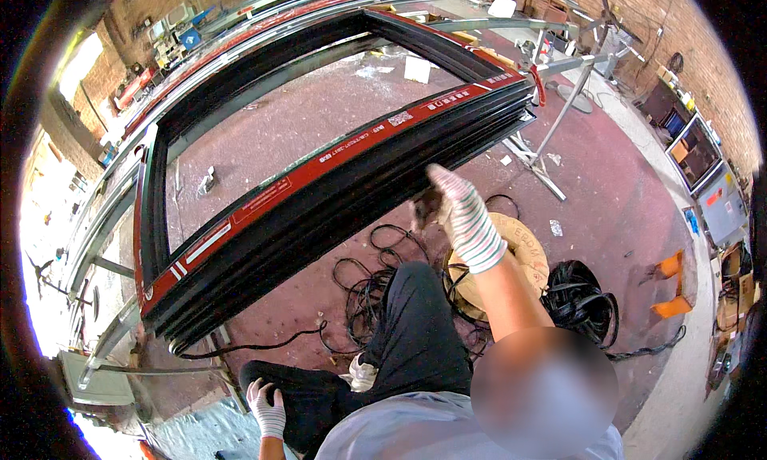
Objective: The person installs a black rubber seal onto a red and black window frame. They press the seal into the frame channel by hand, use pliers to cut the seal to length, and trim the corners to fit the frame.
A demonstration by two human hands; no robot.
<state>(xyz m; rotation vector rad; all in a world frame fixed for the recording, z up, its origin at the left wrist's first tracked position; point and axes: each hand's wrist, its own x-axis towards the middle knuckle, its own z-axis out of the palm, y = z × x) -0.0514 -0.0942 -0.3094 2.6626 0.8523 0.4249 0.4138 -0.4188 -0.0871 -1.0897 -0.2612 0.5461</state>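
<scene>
A large rectangular window or door frame (319,176), black with red protective film, lies raised across supports in front of me. My right hand (467,220), in a striped white glove, is beside its near edge, right of the middle. Its thumb and darkened fingers look apart, with nothing clearly held; whether they touch the frame is unclear. My left hand (266,410), gloved alike, rests with fingers apart on my dark trousers at the lower left. A black flexible strip (264,348) runs from the frame's near left corner toward loose coils (367,292) on the floor.
Under my right forearm sits a round tan reel (519,244), with a heap of black strip (575,292) beside it. A metal stand (559,132) supports the far right side. An orange bracket (673,288) stands on the floor at right. Long profiles (264,21) lie beyond the frame.
</scene>
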